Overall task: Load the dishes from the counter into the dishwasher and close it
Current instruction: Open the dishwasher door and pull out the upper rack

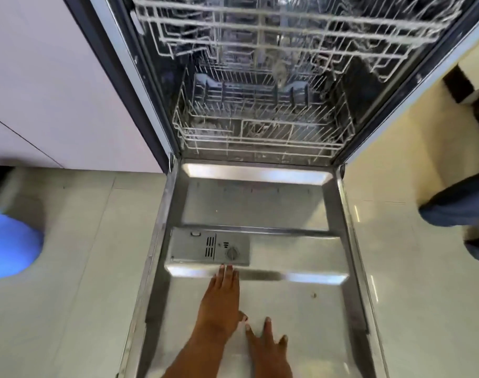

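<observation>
Two hands are lying over the inner panel of the dishwasher door (295,304) in the head view. The left hand (220,304) is lying flat, fingers straight and together, fingertips just short of the detergent dispenser (209,248). The right hand (268,347) is lying beside it, fingers spread apart and straight, gripping nothing. The door is lying fully open and level, its long axis running away from the person toward the dishwasher tub. The lower rack (262,132) is sitting inside the tub; the upper rack (284,28) is sitting above it. Pale floor tile (77,296) is flanking both side edges of the door. A blue object (9,244) is standing well left; a trouser leg (459,205) is showing at right.
</observation>
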